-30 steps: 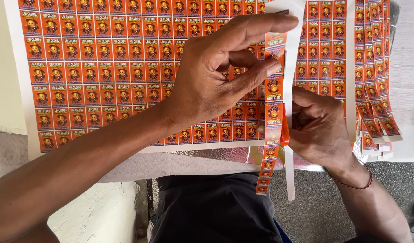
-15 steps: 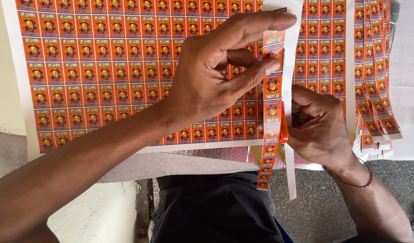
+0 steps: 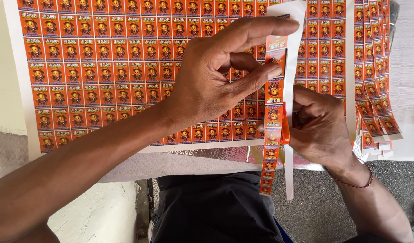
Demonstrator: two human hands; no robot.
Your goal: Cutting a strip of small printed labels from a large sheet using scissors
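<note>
A large sheet of small orange printed labels (image 3: 103,67) lies flat in front of me. My left hand (image 3: 216,76) presses down on it, index finger stretched along a narrow orange label strip (image 3: 274,112) and thumb touching that strip. My right hand (image 3: 321,126) is curled around an orange-handled cutter (image 3: 285,128) held against the strip's right edge. The strip hangs down past the sheet's near edge, beside a thin white paper offcut (image 3: 289,175).
Several cut orange strips (image 3: 373,90) are stacked in a fan at the right on a white surface. A shiny foil layer (image 3: 207,154) shows under the sheet's near edge. My dark clothing (image 3: 216,207) and grey floor (image 3: 315,211) lie below.
The orange strip and white offcut have shifted slightly; the strip hangs a little lower now. Both hands stay in almost the same place.
</note>
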